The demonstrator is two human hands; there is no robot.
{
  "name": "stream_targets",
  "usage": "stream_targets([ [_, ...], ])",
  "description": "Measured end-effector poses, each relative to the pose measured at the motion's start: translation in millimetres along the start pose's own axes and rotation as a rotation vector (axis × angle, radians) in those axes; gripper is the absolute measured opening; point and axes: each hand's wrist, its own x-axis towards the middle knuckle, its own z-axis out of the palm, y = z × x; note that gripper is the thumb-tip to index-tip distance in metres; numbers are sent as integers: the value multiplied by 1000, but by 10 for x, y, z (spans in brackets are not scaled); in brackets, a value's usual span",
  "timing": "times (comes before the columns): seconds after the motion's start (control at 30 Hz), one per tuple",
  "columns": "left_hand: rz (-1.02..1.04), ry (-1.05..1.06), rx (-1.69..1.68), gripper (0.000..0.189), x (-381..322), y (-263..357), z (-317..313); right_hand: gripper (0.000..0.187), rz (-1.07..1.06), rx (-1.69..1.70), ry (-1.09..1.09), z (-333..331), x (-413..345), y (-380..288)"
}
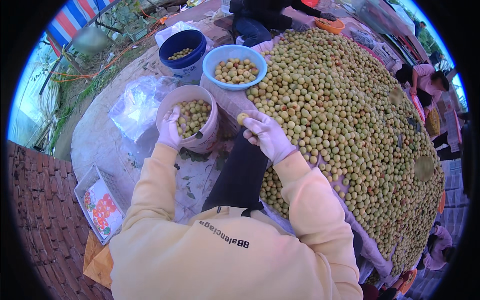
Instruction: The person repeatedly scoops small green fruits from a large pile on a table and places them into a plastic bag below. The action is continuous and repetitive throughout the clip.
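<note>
My right hand (pixel 268 137), in a white glove, pinches a small yellow-green fruit (pixel 242 119), which looks like a jujube, between thumb and fingertips. My left hand (pixel 170 128), gloved too, reaches over the near left rim of a white plastic bucket (pixel 202 138). Its fingers are at the fruit inside; whether it grips any cannot be told. Similar fruit (pixel 195 114) partly fills that bucket. To my right spreads a large heap of these fruit (pixel 337 112), some with reddish-brown patches. Just beyond the bucket, a light blue basin (pixel 235 87) holds more of them.
A dark blue bucket (pixel 182 62) with some fruit stands behind the white one. Clear plastic bags (pixel 138 108) lie left of it, with a plastic crate (pixel 107 187) nearer me. Across the heap sits a gloved person (pixel 255 22) beside an orange basin (pixel 330 25). Other people (pixel 429 82) are at right.
</note>
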Motion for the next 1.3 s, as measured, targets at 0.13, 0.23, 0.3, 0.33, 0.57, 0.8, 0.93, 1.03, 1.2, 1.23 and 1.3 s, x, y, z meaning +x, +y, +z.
stream_targets([
  [0.13,69,377,221,55,465,46,-524,51,-168,-147,-81,581,374,-207],
  [0.23,371,442,238,58,419,-5,-620,57,-125,-3,23,264,196,-84],
  [0.3,523,254,265,39,257,-16,-382,63,-172,358,76,-103,-13,45],
  [0.33,523,156,268,35,88,-50,-186,66,-163,553,162,-230,-86,125],
  [0.57,259,-685,87,27,-1224,-397,1657,86,-464,808,114,-508,-659,319],
  [0.8,396,-888,505,49,-1582,-723,2316,91,-633,480,290,-514,-952,191],
  [0.93,-146,-1077,-140,51,-1526,-789,2339,91,-657,529,218,-622,-1114,171],
  [1.03,-337,-1129,-285,56,-1558,-795,2301,88,-590,653,246,-756,-1182,246],
  [1.2,-446,-921,-468,40,-1349,-872,2146,73,-455,731,414,-1166,-1335,481],
  [1.23,-395,-841,-480,35,-1199,-890,2064,71,-421,714,488,-1287,-1407,529],
  [1.3,-136,-536,-500,24,-655,-820,1739,69,-418,683,636,-1547,-1627,632],
])
